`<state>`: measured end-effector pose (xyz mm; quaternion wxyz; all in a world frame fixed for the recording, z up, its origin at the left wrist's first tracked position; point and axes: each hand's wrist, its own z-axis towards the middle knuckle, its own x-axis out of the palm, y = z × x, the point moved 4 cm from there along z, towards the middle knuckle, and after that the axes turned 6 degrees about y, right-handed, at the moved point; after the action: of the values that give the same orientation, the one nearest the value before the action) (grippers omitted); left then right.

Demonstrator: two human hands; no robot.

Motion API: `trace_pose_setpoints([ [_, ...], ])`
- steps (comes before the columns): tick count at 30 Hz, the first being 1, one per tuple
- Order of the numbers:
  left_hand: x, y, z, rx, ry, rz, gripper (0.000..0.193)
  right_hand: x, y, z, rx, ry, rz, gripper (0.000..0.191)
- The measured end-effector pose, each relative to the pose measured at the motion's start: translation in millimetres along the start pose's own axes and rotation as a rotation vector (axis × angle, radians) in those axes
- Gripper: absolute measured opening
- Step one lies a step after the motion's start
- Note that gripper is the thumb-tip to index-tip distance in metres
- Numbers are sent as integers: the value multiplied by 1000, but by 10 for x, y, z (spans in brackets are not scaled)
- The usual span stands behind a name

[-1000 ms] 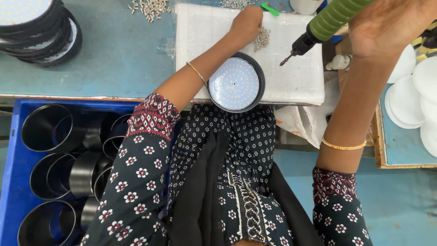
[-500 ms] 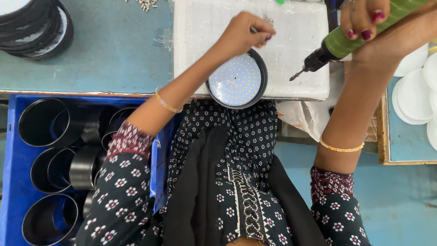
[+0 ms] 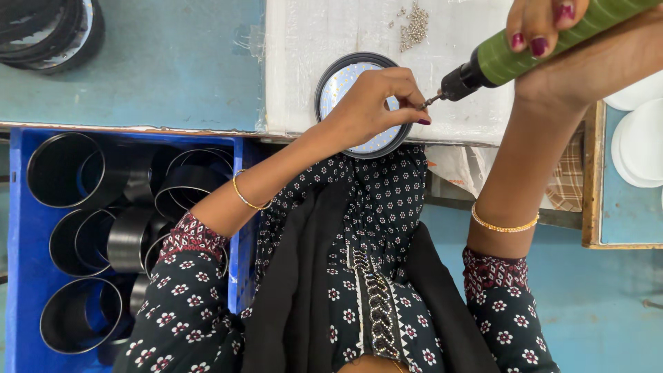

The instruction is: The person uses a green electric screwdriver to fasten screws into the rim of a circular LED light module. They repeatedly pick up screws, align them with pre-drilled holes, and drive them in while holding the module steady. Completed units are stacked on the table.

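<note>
Fingertips of your left hand (image 3: 373,107) pinch together right at the bit of the green power screwdriver (image 3: 525,52), closed on something too small to make out, most likely one of the screws, so that it meets the tip squarely; the pinch itself covers whatever is between thumb and forefinger. That hand sits over the round LED lamp (image 3: 345,90), which lies face up on the white board (image 3: 311,41) near its front edge, close to your body, where both hands reach it without stretching. Your right hand (image 3: 573,41) wraps fully around the screwdriver's body, angling it down and to your left so the bit points toward the lamp's rim. A small heap of loose screws (image 3: 414,24) lies on the board just beyond the lamp, within easy reach of the pinching hand. Below the table edge on your left, a blue crate (image 3: 21,228) holds black cylindrical housings (image 3: 65,169) lying on their sides. Much of the lamp's right half is hidden under your left hand, the screwdriver's rear runs out of frame, and the dark stack (image 3: 48,31) at the upper left and the white discs (image 3: 639,152) on the right are cut off.
</note>
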<state>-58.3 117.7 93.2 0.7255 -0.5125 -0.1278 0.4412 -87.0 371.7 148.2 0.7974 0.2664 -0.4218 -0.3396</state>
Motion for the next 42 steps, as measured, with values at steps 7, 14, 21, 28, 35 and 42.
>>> trace_pose_setpoints([
  [7,-65,-26,-80,32,-16,60,13,-44,-21,-24,2,48,44,82],
  [14,-103,-36,-67,-13,0,77,13,-7,-39,-36,-23,46,-46,80],
  [21,-98,32,-196,-86,68,21,17,482,-99,-206,-90,56,-174,82],
  [28,-38,78,-495,-23,170,245,13,931,-197,-251,31,341,-314,99],
  [35,57,99,-665,-127,273,396,34,563,-747,-1000,-108,-113,-153,101],
  [42,84,125,-677,-104,284,431,35,664,-760,-945,-138,-141,-202,96],
])
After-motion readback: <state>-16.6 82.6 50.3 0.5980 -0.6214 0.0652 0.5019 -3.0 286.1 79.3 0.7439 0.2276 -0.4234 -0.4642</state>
